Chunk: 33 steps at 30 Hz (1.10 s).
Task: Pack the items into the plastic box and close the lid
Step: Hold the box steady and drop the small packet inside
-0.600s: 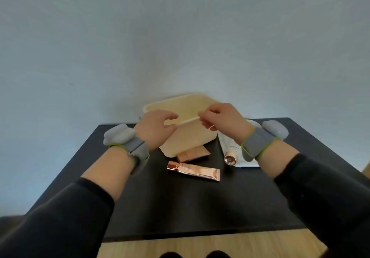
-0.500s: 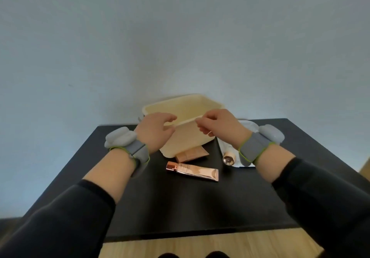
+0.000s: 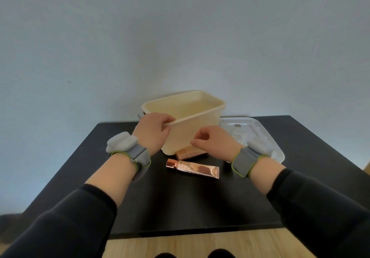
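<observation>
A cream plastic box stands open at the back middle of the black table. My left hand grips its near rim at the left corner. My right hand hovers in front of the box's near wall, fingers loosely curled, holding nothing. A small rose-gold carton lies partly under the box's front edge. A rose-gold tube lies on the table in front of it. The clear lid lies flat to the right of the box, partly hidden by my right wrist.
A pale wall rises right behind the table. The table's near edge gives way to a wooden floor. Grey bands wrap both wrists. A small dark thing pokes out behind the box's left side.
My right hand has let go of the box rim and dropped down in front of the box's wall. The box has settled lower on the table. My left hand keeps its grip.
</observation>
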{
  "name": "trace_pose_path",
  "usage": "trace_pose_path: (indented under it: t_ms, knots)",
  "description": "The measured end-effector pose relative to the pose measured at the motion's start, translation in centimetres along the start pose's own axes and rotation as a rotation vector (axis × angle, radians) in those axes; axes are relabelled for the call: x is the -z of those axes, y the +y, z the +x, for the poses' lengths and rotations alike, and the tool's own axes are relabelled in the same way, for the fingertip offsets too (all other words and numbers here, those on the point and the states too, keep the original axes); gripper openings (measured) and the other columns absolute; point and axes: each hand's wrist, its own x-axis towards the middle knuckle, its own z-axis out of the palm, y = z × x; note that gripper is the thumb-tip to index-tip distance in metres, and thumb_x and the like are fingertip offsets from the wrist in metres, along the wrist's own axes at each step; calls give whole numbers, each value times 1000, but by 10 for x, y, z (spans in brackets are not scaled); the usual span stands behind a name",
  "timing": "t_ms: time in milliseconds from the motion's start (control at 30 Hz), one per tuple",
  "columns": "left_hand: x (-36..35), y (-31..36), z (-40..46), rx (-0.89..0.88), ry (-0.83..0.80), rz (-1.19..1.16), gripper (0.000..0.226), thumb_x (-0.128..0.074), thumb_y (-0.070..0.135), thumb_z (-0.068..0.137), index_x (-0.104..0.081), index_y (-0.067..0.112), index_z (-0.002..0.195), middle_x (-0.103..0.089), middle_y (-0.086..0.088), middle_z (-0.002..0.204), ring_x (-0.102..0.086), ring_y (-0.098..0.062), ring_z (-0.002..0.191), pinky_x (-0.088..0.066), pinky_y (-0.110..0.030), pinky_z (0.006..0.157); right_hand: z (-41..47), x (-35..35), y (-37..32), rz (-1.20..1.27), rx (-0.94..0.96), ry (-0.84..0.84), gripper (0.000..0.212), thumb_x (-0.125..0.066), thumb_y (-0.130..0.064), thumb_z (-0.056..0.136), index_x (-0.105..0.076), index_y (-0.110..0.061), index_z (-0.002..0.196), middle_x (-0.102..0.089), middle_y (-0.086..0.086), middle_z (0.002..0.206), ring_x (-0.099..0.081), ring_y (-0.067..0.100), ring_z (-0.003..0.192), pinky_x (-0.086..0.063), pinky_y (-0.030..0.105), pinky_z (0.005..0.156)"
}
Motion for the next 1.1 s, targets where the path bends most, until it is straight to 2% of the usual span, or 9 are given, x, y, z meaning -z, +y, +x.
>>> trace_pose_path:
  t_ms: [100,233,400,533,667,800,900,1000,1100]
  knots:
    - [1,-1,1,2,3,-9,32,-51,15,87,-64,18,116,-66,0,119,-56,-19,113,-39,-26,94,0,-5,6,-79,-30,-87,28,-62,-36,82,-66,-19,104,-61,-5,99,-58,16,100,-44,25,84]
    - [2,-2,1,10,10,-8,32,-50,14,87,-64,17,116,-66,-1,119,-55,-19,114,-38,-27,95,-1,-13,12,-211,-10,-205,57,-63,-48,79,-54,-21,128,-55,-2,133,-51,18,121,-38,25,97]
    - [4,-2,-1,16,9,-14,33,-49,14,87,-64,18,116,-66,1,119,-55,-18,114,-36,-24,92,-5,-24,14,-338,36,-269,77,-68,-57,69,-45,-25,135,-52,-1,135,-45,21,126,-39,40,107]
    - [4,-1,-1,16,8,-31,30,-53,20,86,-66,18,113,-68,1,115,-58,-17,109,-38,-24,89,-4,-26,14,-381,44,-277,86,-72,-55,67,-38,-25,140,-43,1,139,-39,24,129,-37,42,108]
    - [5,-3,-2,16,21,-43,28,-54,23,87,-66,19,112,-68,2,113,-58,-16,108,-37,-22,87,-2,-29,13,-349,7,-242,63,-62,-55,77,-51,-20,130,-46,5,130,-48,26,118,-42,42,103]
    - [6,-7,-3,29,37,-59,25,-55,22,86,-68,19,107,-69,2,108,-58,-17,104,-37,-23,86,1,-32,13,-357,-5,-164,38,-53,-33,88,-57,-20,124,-53,7,128,-53,29,116,-44,42,100]
    - [8,-10,-4,36,52,-68,23,-57,24,84,-69,20,103,-68,5,102,-56,-12,96,-36,-22,83,4,-31,13,-386,-33,-216,41,-57,-23,83,-56,-20,124,-58,5,126,-54,27,116,-46,39,98]
    - [9,-12,-6,36,64,-65,20,-58,25,84,-69,20,100,-68,5,99,-52,-8,92,-35,-22,82,6,-30,13,-388,-35,-234,40,-58,-22,85,-55,-17,125,-59,6,126,-55,26,115,-47,35,97]
    - [10,-16,-8,45,73,-28,18,-58,30,83,-69,24,97,-63,4,101,-54,-18,105,-34,-26,90,6,-28,9,-371,2,-239,33,-51,-25,93,-57,-13,123,-62,9,124,-56,27,112,-46,35,95]
